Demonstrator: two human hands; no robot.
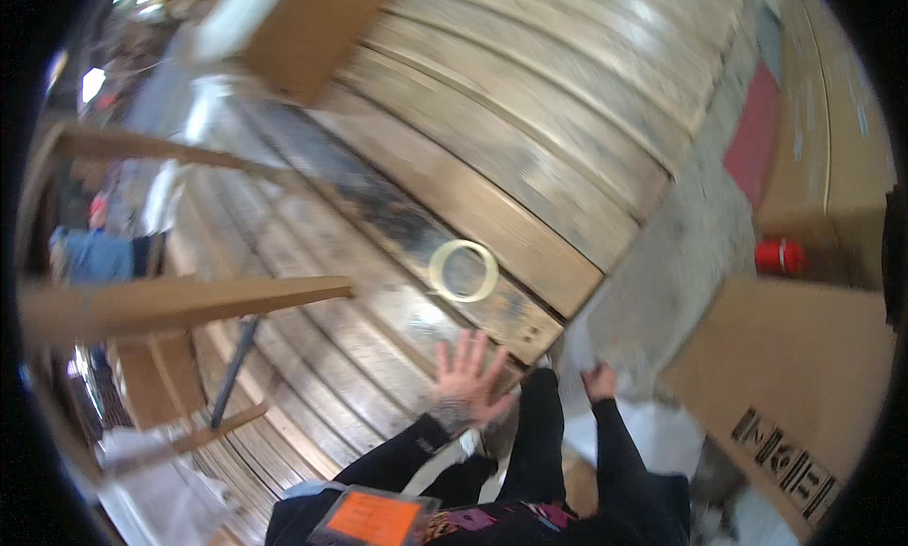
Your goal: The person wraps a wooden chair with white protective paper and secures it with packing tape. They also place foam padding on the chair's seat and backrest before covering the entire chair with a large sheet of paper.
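Note:
My left hand (470, 383) is open, its fingers spread above the near edge of a slatted wooden platform (530, 191). Just beyond the fingertips lies a pale yellow ring (438, 273) that looks like a roll of tape, flat on a dark-stained plank. My right hand (599, 382), lower right of the platform's corner, is closed on a white sheet (574, 357). The sheet hangs down beside my leg, and I cannot make out whether it is paper or plastic. Motion blurs part of the picture.
A wooden frame with long legs (189, 305) juts in from the left. Cardboard boxes stand at the far left (317, 35) and right (785, 376). A red cylindrical object (780, 255) sits between boxes on the right. Someone in blue (99, 255) is at the left edge.

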